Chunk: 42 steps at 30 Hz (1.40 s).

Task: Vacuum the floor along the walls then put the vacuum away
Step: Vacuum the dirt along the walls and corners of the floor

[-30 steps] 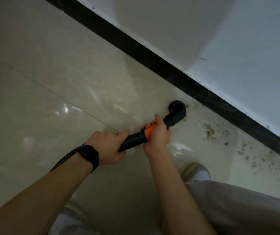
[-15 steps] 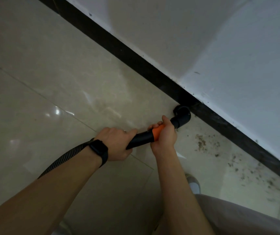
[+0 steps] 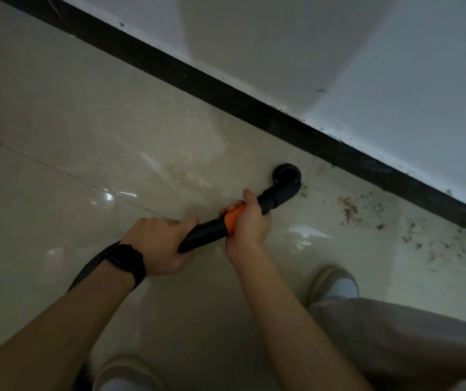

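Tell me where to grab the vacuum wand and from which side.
Grip the wand at the orange collar and just behind it, from above: its straight tube lies low and slanted over the floor, nozzle bent down near the baseboard. The right hand wraps the collar, the left hand the black tube behind.

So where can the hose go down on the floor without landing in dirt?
The bare tile left of the nozzle, between the black baseboard and the left hand, is free. Right of the nozzle it is crowded: dirt specks lie scattered from the baseboard towards the right shoe.
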Each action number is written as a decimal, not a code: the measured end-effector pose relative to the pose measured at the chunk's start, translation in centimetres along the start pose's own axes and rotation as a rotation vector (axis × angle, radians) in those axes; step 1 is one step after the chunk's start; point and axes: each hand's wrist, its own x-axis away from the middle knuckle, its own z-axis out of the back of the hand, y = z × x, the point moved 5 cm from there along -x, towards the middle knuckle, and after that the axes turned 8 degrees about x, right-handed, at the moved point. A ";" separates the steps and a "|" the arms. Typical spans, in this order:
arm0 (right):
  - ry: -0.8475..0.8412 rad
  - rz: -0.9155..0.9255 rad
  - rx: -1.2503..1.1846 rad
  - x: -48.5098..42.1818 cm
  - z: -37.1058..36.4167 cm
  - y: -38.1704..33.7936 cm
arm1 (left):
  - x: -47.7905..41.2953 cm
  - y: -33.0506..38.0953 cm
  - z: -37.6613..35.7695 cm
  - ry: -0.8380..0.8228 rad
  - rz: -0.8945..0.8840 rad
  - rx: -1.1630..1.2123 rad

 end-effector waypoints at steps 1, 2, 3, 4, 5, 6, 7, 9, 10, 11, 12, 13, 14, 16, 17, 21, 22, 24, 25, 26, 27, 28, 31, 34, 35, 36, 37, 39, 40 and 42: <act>0.017 -0.012 -0.015 0.5 0.6 0.9 | 0.9 -0.1 -0.2 -0.008 -0.013 -0.013; 0.034 -0.028 -0.032 1.0 1.2 1.8 | 1.7 -0.2 -0.5 -0.019 -0.032 -0.030; 0.049 -0.051 -0.049 1.5 1.9 2.6 | 2.5 -0.1 -0.8 -0.032 -0.063 -0.045; 0.062 -0.072 -0.065 2.0 2.6 3.4 | 3.2 0.0 -1.2 -0.039 -0.104 -0.058; 0.074 -0.090 -0.080 2.4 3.3 4.0 | 3.8 0.2 -1.5 -0.037 -0.141 -0.074; 0.085 -0.103 -0.090 2.8 4.0 4.4 | 4.3 0.4 -1.9 -0.045 -0.164 -0.100; 0.095 -0.114 -0.094 3.1 4.5 4.7 | 4.6 0.5 -2.4 -0.069 -0.170 -0.128; 0.106 -0.127 -0.090 3.4 5.3 4.8 | 4.9 0.8 -3.1 -0.091 -0.164 -0.163; 0.105 -0.132 -0.086 3.4 5.5 4.7 | 4.8 1.0 -3.2 -0.089 -0.158 -0.172; 0.103 -0.134 -0.083 3.3 5.5 4.5 | 4.7 1.2 -3.2 -0.087 -0.151 -0.180; 0.102 -0.131 -0.082 3.1 5.5 4.2 | 4.5 1.4 -3.2 -0.085 -0.142 -0.183; 0.100 -0.125 -0.080 2.9 5.4 3.9 | 4.3 1.6 -3.2 -0.080 -0.134 -0.178; 0.098 -0.117 -0.076 2.6 5.3 3.6 | 4.1 1.8 -3.2 -0.076 -0.127 -0.169; 0.089 -0.102 -0.067 2.2 5.1 2.9 | 3.6 2.2 -3.1 -0.068 -0.111 -0.163; 0.084 -0.096 -0.066 2.1 5.1 2.5 | 3.3 2.4 -3.1 -0.065 -0.103 -0.167; 0.065 -0.084 -0.065 1.3 4.9 1.2 | 1.9 3.0 -3.0 -0.047 -0.096 -0.179; 0.059 -0.083 -0.067 1.2 4.9 0.9 | 1.6 3.2 -3.0 -0.036 -0.097 -0.177; 0.047 -0.079 -0.067 0.8 4.7 0.4 | 1.1 3.4 -3.0 -0.017 -0.096 -0.174; 0.041 -0.077 -0.067 0.7 4.6 0.2 | 0.9 3.5 -3.0 -0.012 -0.091 -0.173; 0.036 -0.075 -0.065 0.5 4.6 0.0 | 0.7 3.5 -3.0 -0.011 -0.086 -0.171; 0.033 -0.074 -0.063 0.4 4.5 -0.2 | 0.6 3.5 -3.0 -0.013 -0.083 -0.165; 0.032 -0.072 -0.061 0.3 4.5 -0.3 | 0.5 3.5 -3.1 -0.017 -0.081 -0.156; 0.020 -0.065 -0.052 0.0 4.3 -0.6 | 0.1 3.7 -3.0 -0.015 -0.078 -0.125; 0.009 -0.049 -0.050 -0.4 4.1 -1.2 | -0.4 3.9 -2.8 -0.017 -0.064 -0.104; 0.005 -0.045 -0.049 -0.6 3.9 -1.5 | -0.7 3.9 -2.7 -0.017 -0.058 -0.095; 0.001 -0.041 -0.047 -0.8 3.8 -1.8 | -0.9 4.0 -2.6 -0.017 -0.052 -0.083; -0.001 -0.034 -0.045 -0.9 3.6 -2.1 | -1.2 4.1 -2.5 -0.018 -0.045 -0.067; -0.003 -0.017 -0.035 -1.2 3.4 -2.7 | -1.8 4.1 -2.4 -0.027 -0.034 -0.037; -0.005 -0.009 -0.028 -1.4 3.3 -2.9 | -2.1 4.2 -2.4 -0.030 -0.032 -0.029; -0.006 0.003 -0.017 -1.6 3.1 -3.5 | -2.7 4.3 -2.2 -0.027 -0.028 -0.015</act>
